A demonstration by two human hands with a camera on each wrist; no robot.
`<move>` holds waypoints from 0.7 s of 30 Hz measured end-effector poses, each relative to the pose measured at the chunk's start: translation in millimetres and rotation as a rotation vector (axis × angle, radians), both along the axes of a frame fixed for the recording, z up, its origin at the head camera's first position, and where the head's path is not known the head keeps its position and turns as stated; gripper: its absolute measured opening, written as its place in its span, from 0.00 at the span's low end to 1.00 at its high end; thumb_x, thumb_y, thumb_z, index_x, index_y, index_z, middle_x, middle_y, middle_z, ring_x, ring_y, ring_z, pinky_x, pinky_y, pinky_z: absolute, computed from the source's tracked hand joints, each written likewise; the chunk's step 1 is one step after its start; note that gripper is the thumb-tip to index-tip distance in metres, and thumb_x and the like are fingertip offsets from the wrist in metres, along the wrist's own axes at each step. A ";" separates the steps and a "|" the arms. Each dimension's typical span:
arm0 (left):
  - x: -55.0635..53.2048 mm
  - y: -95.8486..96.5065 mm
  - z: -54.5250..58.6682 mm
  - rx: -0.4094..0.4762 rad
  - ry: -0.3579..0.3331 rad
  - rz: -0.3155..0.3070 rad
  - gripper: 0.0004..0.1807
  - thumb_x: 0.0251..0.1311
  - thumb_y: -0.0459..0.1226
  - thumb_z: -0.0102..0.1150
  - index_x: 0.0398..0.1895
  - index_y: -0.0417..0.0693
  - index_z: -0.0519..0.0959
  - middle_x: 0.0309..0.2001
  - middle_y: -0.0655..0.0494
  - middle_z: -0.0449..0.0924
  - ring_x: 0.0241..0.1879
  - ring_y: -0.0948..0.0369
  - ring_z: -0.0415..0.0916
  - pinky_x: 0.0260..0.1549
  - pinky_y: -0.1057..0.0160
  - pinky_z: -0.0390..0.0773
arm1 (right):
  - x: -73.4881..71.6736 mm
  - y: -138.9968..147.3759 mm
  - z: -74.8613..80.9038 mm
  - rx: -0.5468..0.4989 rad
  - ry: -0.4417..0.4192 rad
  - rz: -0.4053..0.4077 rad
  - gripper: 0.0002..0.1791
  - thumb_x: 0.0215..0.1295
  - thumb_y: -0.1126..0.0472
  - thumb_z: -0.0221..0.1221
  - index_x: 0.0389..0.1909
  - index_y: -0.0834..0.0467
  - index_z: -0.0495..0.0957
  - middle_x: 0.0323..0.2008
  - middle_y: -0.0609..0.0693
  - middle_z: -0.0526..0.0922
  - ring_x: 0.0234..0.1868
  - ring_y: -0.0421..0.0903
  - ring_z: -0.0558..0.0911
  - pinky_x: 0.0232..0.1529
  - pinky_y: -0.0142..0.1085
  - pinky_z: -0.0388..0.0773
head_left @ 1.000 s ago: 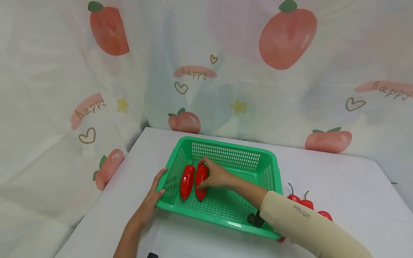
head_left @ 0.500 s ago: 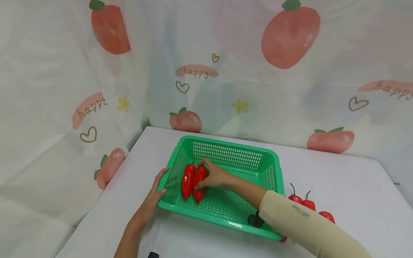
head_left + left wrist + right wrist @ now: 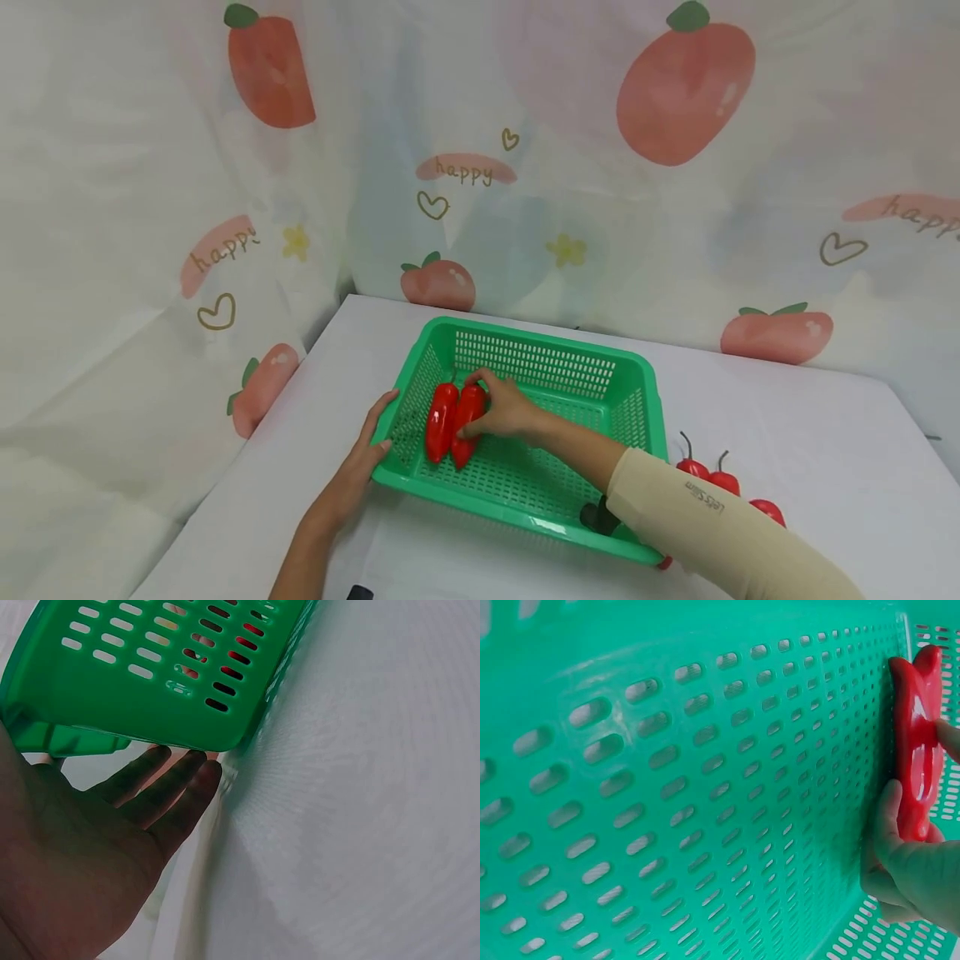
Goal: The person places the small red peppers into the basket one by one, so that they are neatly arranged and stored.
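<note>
A green perforated plastic basket (image 3: 540,523) stands on a white table. Inside, near its left end, two long glossy red peppers lie side by side. My right hand (image 3: 512,410) reaches in and grips the right-hand pepper (image 3: 471,403), thumb toward its near part and fingers at its far end. The other pepper (image 3: 440,423) lies just left of it, seemingly touching. In the right wrist view, both red peppers (image 3: 917,727) overlap beside the hand (image 3: 926,874). My left hand (image 3: 355,469) rests at the basket's left end; in the left wrist view its fairly straight fingers (image 3: 176,795) touch the green edge.
Several red peppers (image 3: 692,467), some with dark stems, lie on the table right of the basket, partly hidden by my right sleeve (image 3: 712,517). A black object (image 3: 598,517) shows under the right forearm. A printed cloth backdrop (image 3: 540,208) stands behind the table.
The held pepper has moved slightly left, narrowing the gap to the other pepper. My left hand keeps its place on the basket. The head view has shifted a little.
</note>
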State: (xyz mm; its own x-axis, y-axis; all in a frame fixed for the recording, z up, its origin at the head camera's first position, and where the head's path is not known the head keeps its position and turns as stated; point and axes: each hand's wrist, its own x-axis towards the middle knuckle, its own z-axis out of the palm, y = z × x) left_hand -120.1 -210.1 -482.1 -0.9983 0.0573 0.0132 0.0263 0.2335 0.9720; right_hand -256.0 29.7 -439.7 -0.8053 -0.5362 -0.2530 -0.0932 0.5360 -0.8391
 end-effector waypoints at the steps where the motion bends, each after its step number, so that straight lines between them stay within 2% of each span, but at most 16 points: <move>1: 0.2 0.6 0.1 0.000 -0.003 -0.001 0.36 0.74 0.41 0.35 0.81 0.82 0.49 0.81 0.55 0.46 0.74 0.49 0.50 0.62 0.36 0.58 | 0.5 0.6 -0.1 -0.002 -0.001 -0.001 0.41 0.50 0.61 0.80 0.64 0.53 0.70 0.57 0.62 0.70 0.58 0.59 0.72 0.46 0.49 0.80; 7: 1.5 2.5 0.3 0.016 -0.004 -0.001 0.36 0.73 0.40 0.35 0.81 0.82 0.49 0.81 0.56 0.44 0.76 0.49 0.47 0.64 0.33 0.53 | -2.3 0.9 -1.7 0.017 0.033 -0.026 0.40 0.50 0.59 0.79 0.64 0.51 0.70 0.59 0.65 0.66 0.57 0.60 0.71 0.44 0.49 0.80; 11: 2.3 3.1 0.6 0.011 0.001 0.000 0.35 0.74 0.41 0.35 0.81 0.81 0.49 0.81 0.55 0.45 0.76 0.49 0.48 0.63 0.34 0.55 | -5.1 1.4 2.9 0.007 0.046 -0.050 0.38 0.52 0.57 0.78 0.64 0.51 0.71 0.62 0.65 0.65 0.60 0.60 0.69 0.44 0.49 0.79; 14: 2.3 3.9 0.4 0.008 0.002 0.001 0.34 0.75 0.41 0.34 0.81 0.80 0.49 0.81 0.55 0.45 0.75 0.48 0.49 0.63 0.34 0.56 | -4.8 3.5 16.7 -0.037 0.034 -0.060 0.36 0.55 0.58 0.77 0.63 0.53 0.71 0.64 0.65 0.65 0.63 0.62 0.68 0.47 0.50 0.79; 21: 0.8 4.2 0.8 0.022 0.008 -0.006 0.34 0.76 0.41 0.33 0.81 0.82 0.49 0.81 0.58 0.44 0.77 0.49 0.44 0.66 0.31 0.49 | -6.2 11.5 55.2 -0.131 0.003 -0.075 0.36 0.60 0.58 0.75 0.68 0.53 0.70 0.68 0.61 0.66 0.67 0.61 0.67 0.55 0.56 0.76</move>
